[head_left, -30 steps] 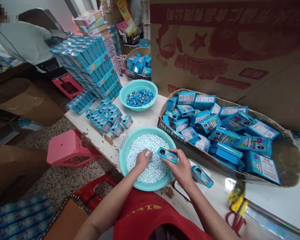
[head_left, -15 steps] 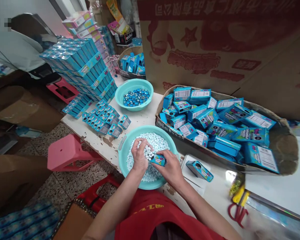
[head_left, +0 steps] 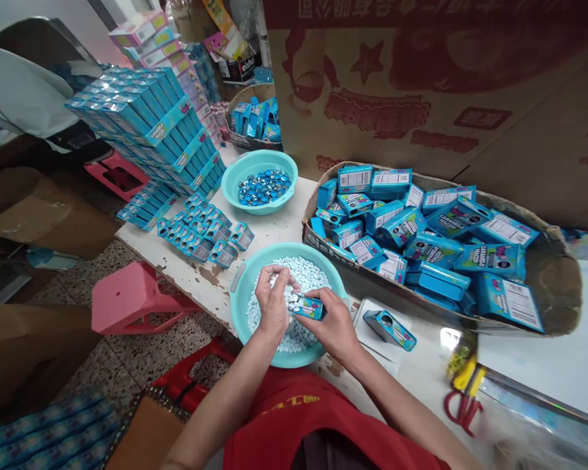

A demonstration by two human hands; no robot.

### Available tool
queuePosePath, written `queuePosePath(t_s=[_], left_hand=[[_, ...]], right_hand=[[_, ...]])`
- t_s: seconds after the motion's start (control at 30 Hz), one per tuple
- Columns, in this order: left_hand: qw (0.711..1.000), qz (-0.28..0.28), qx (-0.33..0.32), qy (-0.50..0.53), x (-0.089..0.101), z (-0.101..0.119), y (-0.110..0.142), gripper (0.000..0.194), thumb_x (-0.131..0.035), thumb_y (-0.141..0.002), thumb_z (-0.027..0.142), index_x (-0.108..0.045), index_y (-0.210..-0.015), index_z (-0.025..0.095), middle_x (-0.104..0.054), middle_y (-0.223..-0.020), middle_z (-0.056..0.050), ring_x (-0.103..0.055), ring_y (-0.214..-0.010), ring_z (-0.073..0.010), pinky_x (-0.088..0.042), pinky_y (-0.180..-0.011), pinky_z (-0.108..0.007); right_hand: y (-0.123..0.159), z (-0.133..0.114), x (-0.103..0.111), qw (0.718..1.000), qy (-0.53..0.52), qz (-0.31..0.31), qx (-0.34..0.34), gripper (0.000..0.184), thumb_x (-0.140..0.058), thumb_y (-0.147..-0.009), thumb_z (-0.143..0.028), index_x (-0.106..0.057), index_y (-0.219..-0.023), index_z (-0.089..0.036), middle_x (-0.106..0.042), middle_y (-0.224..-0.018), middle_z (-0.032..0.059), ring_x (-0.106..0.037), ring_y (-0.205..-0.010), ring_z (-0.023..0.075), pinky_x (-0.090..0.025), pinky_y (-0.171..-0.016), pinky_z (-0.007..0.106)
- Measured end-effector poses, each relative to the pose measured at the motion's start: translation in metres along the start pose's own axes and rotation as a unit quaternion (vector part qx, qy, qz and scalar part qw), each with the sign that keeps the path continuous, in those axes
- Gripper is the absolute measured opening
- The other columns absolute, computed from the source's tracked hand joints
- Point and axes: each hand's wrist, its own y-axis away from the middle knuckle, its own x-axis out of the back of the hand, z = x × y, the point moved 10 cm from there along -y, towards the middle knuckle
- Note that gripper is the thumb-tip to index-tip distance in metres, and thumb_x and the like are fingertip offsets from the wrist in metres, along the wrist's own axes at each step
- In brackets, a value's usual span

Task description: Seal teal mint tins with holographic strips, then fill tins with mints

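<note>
My left hand (head_left: 273, 299) is cupped around some small white candies, with its fingers curled at the mouth of a small blue tin (head_left: 308, 307). That tin lies on its side in my right hand (head_left: 334, 323), gripped between thumb and fingers, its open end towards the left hand. Both hands are over a turquoise basin (head_left: 242, 307) filled with loose white candies (head_left: 301, 340). Right of the basin, another blue tin (head_left: 390, 329) with a round hole in its top lies on a small white scale (head_left: 370, 308).
A cut-down carton (head_left: 558, 274) of blue tins stands at right. Beyond the basin sits a second turquoise bowl (head_left: 230, 175) of round blue lids (head_left: 264, 187). Open tins (head_left: 200, 228) and stacked boxed tins (head_left: 142, 124) stand at left. Scissors (head_left: 463, 411) lie lower right.
The camera view has shifted slightly. My left fingers have closed in a little over the candies at the tin's mouth, and the tin has turned slightly. Both hands stay over the basin.
</note>
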Motion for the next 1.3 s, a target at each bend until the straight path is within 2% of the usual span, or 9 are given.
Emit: queuePosePath(t_s=[0.33,0.67,0.8,0.93,1.07,1.17,1.3], left_hand=[[1.0,-0.001,0.0,-0.012,0.0,0.001,-0.001,0.028,-0.068,-0.072,0.04,-0.052,-0.069,0.017,-0.054,-0.059,0.004,-0.053,-0.051,-0.0091,-0.044,-0.054,-0.022],[1.0,-0.012,-0.013,-0.022,-0.004,0.006,0.002,0.03,-0.064,-0.076,0.043,-0.052,-0.068,0.017,-0.053,-0.058,0.004,-0.053,-0.051,-0.0093,-0.042,-0.051,-0.022],[0.999,-0.022,-0.003,-0.037,-0.007,0.005,0.005,0.031,-0.064,-0.076,0.045,-0.053,-0.068,0.017,-0.054,-0.059,0.003,-0.053,-0.052,-0.0089,-0.042,-0.052,-0.021],[0.998,-0.027,-0.025,-0.043,-0.007,0.005,0.004,0.033,-0.063,-0.076,0.046,-0.053,-0.065,0.017,-0.053,-0.056,0.003,-0.053,-0.052,-0.0094,-0.042,-0.053,-0.021],[0.998,-0.018,-0.023,-0.048,-0.002,-0.001,-0.002,0.032,-0.062,-0.078,0.045,-0.054,-0.067,0.016,-0.049,-0.049,0.004,-0.05,-0.047,-0.009,-0.041,-0.051,-0.021],[0.998,-0.024,-0.043,-0.049,-0.002,0.003,-0.002,0.031,-0.062,-0.079,0.044,-0.053,-0.067,0.016,-0.047,-0.048,0.005,-0.047,-0.045,-0.0081,-0.038,-0.047,-0.02],[0.996,-0.036,-0.038,-0.072,-0.006,0.002,0.004,0.032,-0.065,-0.076,0.043,-0.051,-0.064,0.017,-0.045,-0.048,0.006,-0.039,-0.041,-0.0051,-0.032,-0.041,-0.018]], right_hand=[[-0.001,0.0,0.0,1.0,0.005,-0.001,0.004,0.028,-0.073,-0.066,-0.022,-0.06,-0.09,-0.023,-0.066,-0.09,0.0027,-0.062,-0.089,0.0235,-0.045,-0.078,0.036],[-0.001,-0.005,-0.003,1.0,0.016,-0.019,0.007,0.029,-0.072,-0.065,-0.019,-0.06,-0.091,-0.022,-0.067,-0.091,0.0031,-0.062,-0.09,0.0236,-0.044,-0.079,0.036],[0.0,-0.007,0.0,1.0,0.005,-0.015,0.003,0.028,-0.072,-0.066,-0.019,-0.06,-0.09,-0.023,-0.067,-0.089,0.0025,-0.062,-0.09,0.0236,-0.045,-0.079,0.036],[-0.001,-0.004,0.001,1.0,-0.009,-0.001,0.004,0.027,-0.072,-0.067,-0.022,-0.06,-0.091,-0.023,-0.066,-0.091,0.0026,-0.061,-0.09,0.0229,-0.045,-0.079,0.035],[-0.003,0.005,-0.005,1.0,-0.011,-0.014,-0.017,0.026,-0.071,-0.066,-0.021,-0.059,-0.09,-0.022,-0.065,-0.091,0.0033,-0.061,-0.089,0.0228,-0.045,-0.078,0.035],[-0.003,0.003,-0.008,1.0,-0.009,-0.015,-0.009,0.029,-0.072,-0.066,-0.019,-0.059,-0.091,-0.022,-0.065,-0.091,0.0032,-0.06,-0.089,0.0228,-0.044,-0.079,0.036],[-0.003,-0.004,-0.016,1.0,-0.003,-0.017,-0.007,0.028,-0.072,-0.064,-0.014,-0.059,-0.089,-0.021,-0.064,-0.087,0.0031,-0.06,-0.087,0.0225,-0.044,-0.078,0.035]])
